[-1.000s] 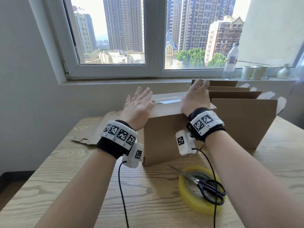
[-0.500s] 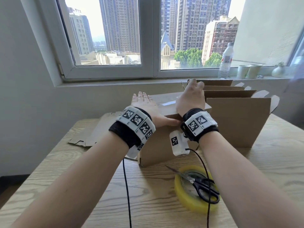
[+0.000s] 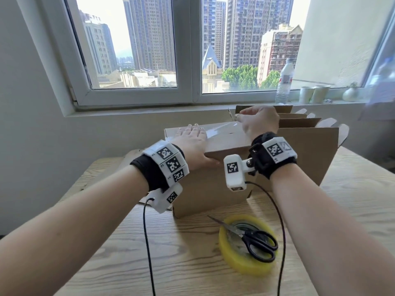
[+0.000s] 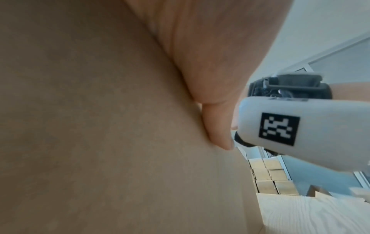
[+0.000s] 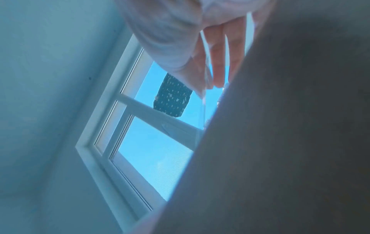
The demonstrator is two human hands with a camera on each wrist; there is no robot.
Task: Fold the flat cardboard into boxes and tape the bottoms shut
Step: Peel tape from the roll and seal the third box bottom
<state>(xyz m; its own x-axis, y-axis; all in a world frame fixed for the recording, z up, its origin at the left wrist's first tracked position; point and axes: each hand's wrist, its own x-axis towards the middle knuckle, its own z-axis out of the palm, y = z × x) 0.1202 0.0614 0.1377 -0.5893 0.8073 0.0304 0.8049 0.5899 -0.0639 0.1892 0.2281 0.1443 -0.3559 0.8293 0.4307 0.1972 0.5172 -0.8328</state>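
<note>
A brown cardboard box (image 3: 209, 184) stands mid-table with its taped face up. A strip of clear tape (image 3: 220, 130) runs along that face. My left hand (image 3: 192, 137) lies flat on the box's left half, fingers straight, with the thumb (image 4: 216, 126) down against the near side wall (image 4: 100, 126). My right hand (image 3: 256, 120) is raised over the far right edge of the box, and its thumb and fingers pinch the tape's end. In the right wrist view the clear tape (image 5: 204, 102) hangs between the fingers (image 5: 218, 63) beside the box wall (image 5: 280, 142).
A yellow tape roll (image 3: 241, 259) lies on the wooden table (image 3: 192, 263) near the front, with black scissors (image 3: 256, 242) on top. Several open boxes (image 3: 310, 150) stand at the right. Flat cardboard (image 3: 132, 154) lies behind my left wrist. A bottle (image 3: 284, 82) and cups (image 3: 314, 94) stand on the sill.
My left hand has slid from the box's left corner onto its top and now lies flat. My right hand has lifted off the top and pinches the tape end.
</note>
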